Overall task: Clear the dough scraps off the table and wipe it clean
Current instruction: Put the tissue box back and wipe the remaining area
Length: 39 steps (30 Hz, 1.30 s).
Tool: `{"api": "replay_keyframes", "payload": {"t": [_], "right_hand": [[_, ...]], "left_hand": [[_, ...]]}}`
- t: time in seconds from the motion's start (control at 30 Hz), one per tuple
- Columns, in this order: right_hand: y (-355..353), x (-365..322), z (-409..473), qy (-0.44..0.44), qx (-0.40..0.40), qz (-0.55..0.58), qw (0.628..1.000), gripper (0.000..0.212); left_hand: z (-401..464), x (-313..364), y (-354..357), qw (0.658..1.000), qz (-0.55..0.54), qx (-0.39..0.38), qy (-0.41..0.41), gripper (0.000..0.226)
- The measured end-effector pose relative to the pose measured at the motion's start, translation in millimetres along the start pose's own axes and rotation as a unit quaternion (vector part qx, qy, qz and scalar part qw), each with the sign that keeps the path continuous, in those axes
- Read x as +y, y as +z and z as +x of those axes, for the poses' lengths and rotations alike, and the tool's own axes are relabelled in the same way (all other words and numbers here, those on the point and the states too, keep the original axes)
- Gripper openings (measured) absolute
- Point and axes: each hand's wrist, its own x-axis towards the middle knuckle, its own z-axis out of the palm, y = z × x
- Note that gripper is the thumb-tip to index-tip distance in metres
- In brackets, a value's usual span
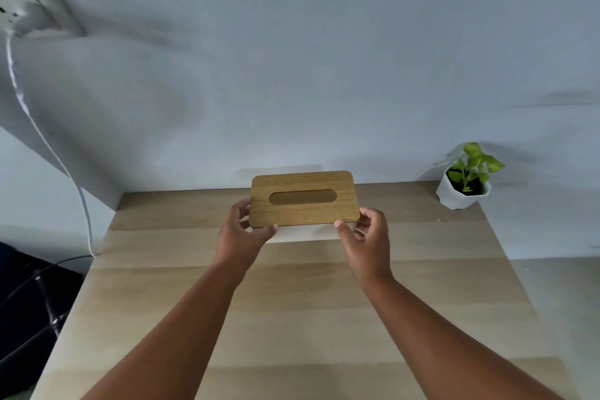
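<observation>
**Both hands on the tissue box at the far side of the table**

A tissue box (303, 201) with a wooden lid and a white body sits toward the far edge of the table (292, 318), close to the wall. Its long axis runs left to right, roughly parallel to the table's far edge, and the lid faces up with its oval slot lying along the same axis. The near long side of the box faces the person.

The left hand (240, 230) holds the box's left end: its thumb lies against the near left corner under the lid, and its fingers curl round the left short edge. The right hand (368, 237) takes the right end in the same way, thumb tip on the near right corner of the lid, fingers curled behind the right edge. Both forearms reach forward from the near edge of the table, converging on the box.

To the right of the box, well apart, a small potted plant (466, 185) in a white pot stands at the table's far right corner. Far to the left of the box, a white cable (48, 146) hangs down the wall from a socket (22, 14).
</observation>
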Motion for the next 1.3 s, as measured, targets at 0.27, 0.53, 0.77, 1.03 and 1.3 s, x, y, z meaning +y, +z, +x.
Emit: {"api": "replay_keyframes", "payload": {"t": [0.27,0.53,0.77,1.03,1.3], "right_hand": [[45.9,0.1,3.0,0.008,-0.015,0.003,1.000,0.049],[75.1,9.7,19.8,0.020,-0.023,0.003,1.000,0.050],[93.5,16.3,29.2,0.021,-0.029,0.012,0.999,0.051],[101.8,19.9,30.9,0.031,-0.028,0.010,0.999,0.051],[106.9,23.7,35.2,0.023,-0.033,-0.001,0.999,0.051]], "left_hand": [[30.3,-14.0,-29.7,1.000,0.003,0.008,-0.003,0.075],[60.6,-24.7,-36.0,1.000,0.011,0.013,-0.008,0.071],[75.2,-34.4,-37.3,1.000,0.000,0.026,-0.013,0.071],[83.1,-37.7,-40.0,0.999,0.004,0.024,-0.028,0.074],[85.8,-39.3,-37.7,0.999,-0.008,0.035,-0.023,0.070]]}}
